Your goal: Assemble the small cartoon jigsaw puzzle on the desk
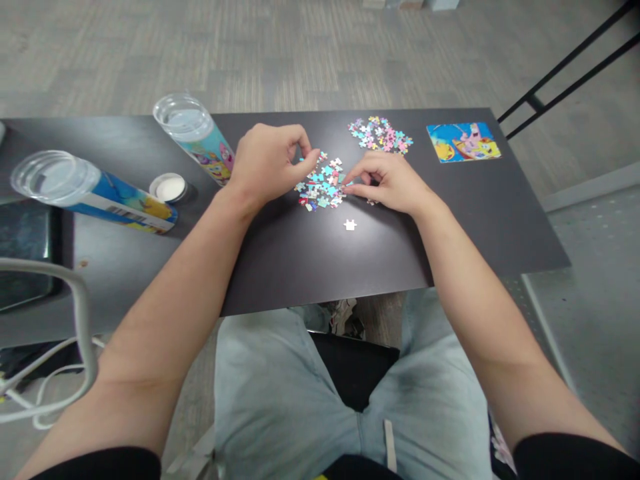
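A loose pile of small jigsaw puzzle pieces [325, 189], mostly light blue, pink and white, lies on the dark table between my hands. My left hand [273, 160] is over the pile's left side, its fingers curled and thumb close to the index finger; whatever they hold is hidden. At the right edge of the pile, my right hand [387, 179] has thumb and fingers pinched on a puzzle piece [343, 189], mostly covered by the fingertips. A single pale puzzle piece [350, 225] lies apart, nearer to me.
A second heap of puzzle pieces [380, 135] lies farther back, beside a cartoon picture card [464, 142]. Left stand two clear-topped printed tubes, one blue and yellow [95, 193], one light blue [197, 137], with a round white-topped lid [169, 188] between. A white cable [83, 320] loops at lower left.
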### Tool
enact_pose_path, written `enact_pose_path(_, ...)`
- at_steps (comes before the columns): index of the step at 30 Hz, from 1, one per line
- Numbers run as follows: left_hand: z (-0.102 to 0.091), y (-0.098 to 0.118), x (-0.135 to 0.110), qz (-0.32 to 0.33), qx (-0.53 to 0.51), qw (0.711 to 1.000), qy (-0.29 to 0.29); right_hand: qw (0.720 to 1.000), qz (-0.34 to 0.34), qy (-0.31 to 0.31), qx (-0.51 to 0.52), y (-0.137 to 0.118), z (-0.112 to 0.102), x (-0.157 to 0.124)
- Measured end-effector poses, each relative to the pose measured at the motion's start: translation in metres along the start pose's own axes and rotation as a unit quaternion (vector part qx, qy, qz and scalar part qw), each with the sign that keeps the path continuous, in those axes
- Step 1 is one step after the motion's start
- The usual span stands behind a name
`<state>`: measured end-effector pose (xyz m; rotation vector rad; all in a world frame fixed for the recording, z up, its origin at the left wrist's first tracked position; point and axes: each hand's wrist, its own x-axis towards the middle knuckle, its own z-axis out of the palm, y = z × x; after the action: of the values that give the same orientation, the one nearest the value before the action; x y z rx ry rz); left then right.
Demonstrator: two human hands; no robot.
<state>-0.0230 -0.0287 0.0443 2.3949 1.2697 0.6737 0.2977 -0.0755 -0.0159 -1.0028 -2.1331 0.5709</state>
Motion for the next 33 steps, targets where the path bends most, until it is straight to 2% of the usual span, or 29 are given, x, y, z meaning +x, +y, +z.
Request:
enact_pose_path(5,0.013,0.006,-0.005,0.033,0.006,0.999,-0.014,1.000,-0.007,-0.015,-0.004,0.002,0.003,-0.001)
enact_pose_path(11,0.030,0.004,-0.008,0.076,0.010,0.996,-0.050,0.999,0.025,-0.032,0.009,-0.001,-0.005,-0.001)
enact_pose_path(19,0.025,-0.017,-0.002,0.078,-0.029,0.996,-0.044,0.998,0.040,-0.044,0.014,-0.005,-0.005,-0.001)
enact_pose_path(23,0.027,-0.024,0.001,0.082,-0.024,0.996,-0.017,0.997,0.049,-0.041,0.038,-0.003,-0.005,-0.003)
enact_pose_path(25,0.031,-0.021,0.000,0.088,-0.020,0.996,-0.004,0.998,0.053,-0.019,0.033,-0.001,-0.003,-0.002)
enact_pose_path(28,0.039,-0.010,-0.002,0.109,-0.006,0.994,-0.013,0.999,0.049,0.009,0.013,0.002,0.000,0.001)
enact_pose_path(33,0.045,0.001,-0.003,0.121,-0.010,0.992,-0.020,0.998,0.064,0.012,0.002,0.005,0.003,0.003)
